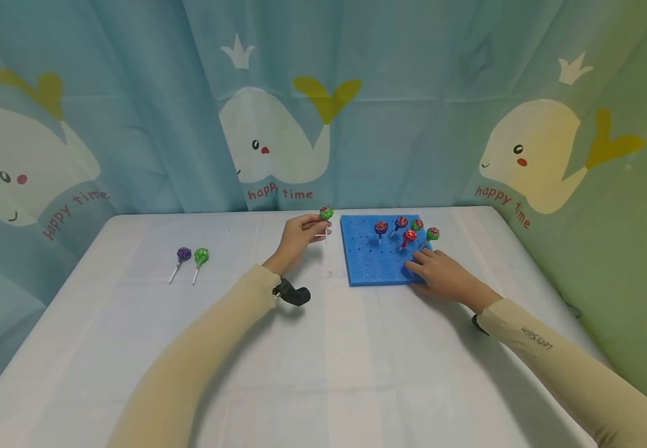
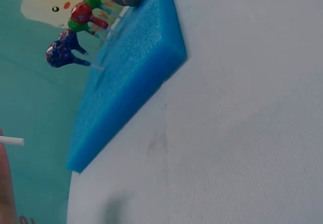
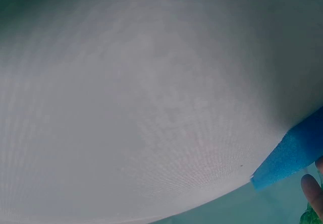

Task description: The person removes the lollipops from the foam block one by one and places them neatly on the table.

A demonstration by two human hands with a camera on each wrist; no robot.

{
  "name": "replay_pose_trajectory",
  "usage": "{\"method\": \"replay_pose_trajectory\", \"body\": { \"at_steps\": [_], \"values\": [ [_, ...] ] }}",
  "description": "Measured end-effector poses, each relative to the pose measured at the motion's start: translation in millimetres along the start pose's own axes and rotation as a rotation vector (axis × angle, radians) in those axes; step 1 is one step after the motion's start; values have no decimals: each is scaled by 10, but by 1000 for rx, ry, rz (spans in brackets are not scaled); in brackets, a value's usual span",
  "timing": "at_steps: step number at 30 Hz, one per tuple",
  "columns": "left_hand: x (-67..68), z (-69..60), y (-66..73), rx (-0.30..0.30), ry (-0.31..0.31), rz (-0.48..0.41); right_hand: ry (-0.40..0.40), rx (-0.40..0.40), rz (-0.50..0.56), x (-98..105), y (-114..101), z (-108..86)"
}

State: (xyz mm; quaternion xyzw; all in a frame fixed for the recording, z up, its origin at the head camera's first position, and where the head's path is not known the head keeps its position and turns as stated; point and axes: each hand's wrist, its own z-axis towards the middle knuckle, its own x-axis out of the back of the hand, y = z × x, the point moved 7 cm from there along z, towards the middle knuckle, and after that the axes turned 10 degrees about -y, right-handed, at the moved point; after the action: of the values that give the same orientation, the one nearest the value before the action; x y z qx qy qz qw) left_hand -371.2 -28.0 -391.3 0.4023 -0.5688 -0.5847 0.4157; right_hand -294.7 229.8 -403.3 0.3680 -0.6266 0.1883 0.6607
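1. From where I watch, I judge the main risk to be a missed hole: the left hand [image 1: 299, 235] has the red-and-green lollipop [image 1: 326, 213] high on its stem, so the free end of the white stick [image 2: 12, 141] could swing and skid over the blue board [image 1: 371, 267], whose holes [image 1: 371, 251] look tiny.
2. I'd also worry about the board slipping or tipping if the right hand [image 1: 446, 274] eases off while a stick is pressed in, since I see nothing else bracing it.
3. Crowding is my third concern. The green lollipop [image 1: 432, 234] stands just beyond the right hand's fingers, so a small lift of the knuckles could knock it. The blue lollipop [image 1: 381, 228], dark lollipop [image 1: 401, 222], red lollipop [image 1: 409, 236] and mixed-colour lollipop [image 1: 417, 224] stand close by, some leaning.
4. My left hand is nearly closed, pinching that stem between thumb and fingers; the lollipop is upright in the air, just left of the board and apart from it.
5. My right hand is bent over the board's near right corner, fingertips on top and thumb by the near edge, gripping it.
6. Well to the left, a purple lollipop [image 1: 183, 254] and a plain green lollipop [image 1: 201, 256] lie side by side on the desk [image 1: 279, 386], untouched.
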Motion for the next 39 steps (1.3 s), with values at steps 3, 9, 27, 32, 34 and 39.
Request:
{"method": "replay_pose_trajectory", "body": {
  "at_steps": [3,9,27,32,34,39],
  "values": [
    [83,-57,18,4,6,-5,-2,-2,5,5,-2,0],
    [287,-173,-2,22,33,-35,-8,-2,10,-1,0,0],
    [910,-584,-58,90,108,3,-28,-12,28,0,-1,0],
    [1036,-694,-60,97,114,-30,-24,-10,30,-5,3,-1],
    [1088,-741,-69,106,118,-37,-21,-6,29,0,-1,-2],
    [1230,-865,-102,128,129,-59,-20,-1,25,11,-3,0]
  ]
}}
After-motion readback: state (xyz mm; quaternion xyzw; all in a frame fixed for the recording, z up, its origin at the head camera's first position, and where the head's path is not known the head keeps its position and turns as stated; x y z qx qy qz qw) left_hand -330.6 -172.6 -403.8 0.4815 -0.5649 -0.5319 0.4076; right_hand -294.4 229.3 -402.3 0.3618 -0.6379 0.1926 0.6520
